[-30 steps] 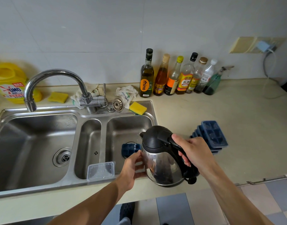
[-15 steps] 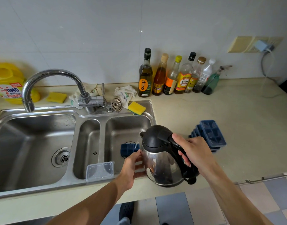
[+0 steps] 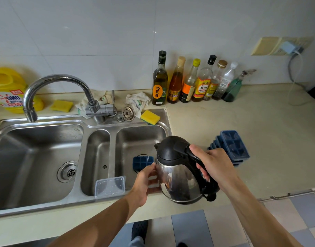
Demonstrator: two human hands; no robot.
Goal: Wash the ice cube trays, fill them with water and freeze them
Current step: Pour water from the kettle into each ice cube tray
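Right hand (image 3: 215, 164) wraps its fingers round the black handle of the kettle (image 3: 178, 179). Left hand (image 3: 146, 182) cups the steel body, thumb above and fingers below, likely to steady and aim the tilt. Spout leans left, toward the sink (image 3: 37, 207). Just beyond the kettle's spout, one dark blue ice cube tray (image 3: 141, 162) lies flat in the basin over the drain, cells up. A pale streak on it may be poured water, so filling seems under way. Right of the kettle and a little farther, on the surface (image 3: 260, 122), a fanned stack of matching trays (image 3: 231, 147) waits, whether filled or empty I cannot tell.
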